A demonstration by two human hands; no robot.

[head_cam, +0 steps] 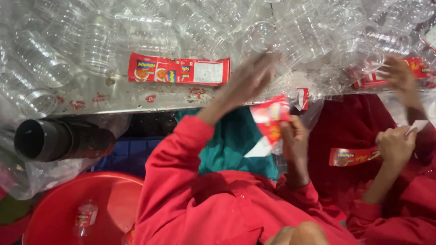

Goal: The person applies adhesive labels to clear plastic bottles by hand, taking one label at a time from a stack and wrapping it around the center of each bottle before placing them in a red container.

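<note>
Holding: right hand (294, 136) clenched on red label (271, 119), frame centre.
Left hand (249, 79): blurred, grip released, over clear bottles (136, 31) on desk (118, 97).

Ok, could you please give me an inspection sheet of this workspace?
Surface: metal table, dotted with red marks.
Job's things: red label in hand; flat label strip lying on the table; clear plastic bottles heaped along it.
Clutter: black tube below the table edge; red basin holding one labelled bottle.
Grips: left hand blurred, open, by the bottles; right hand pinching the red label.
Cables: nothing seen.
Surroundings: a co-worker's hand holds another label.
</note>
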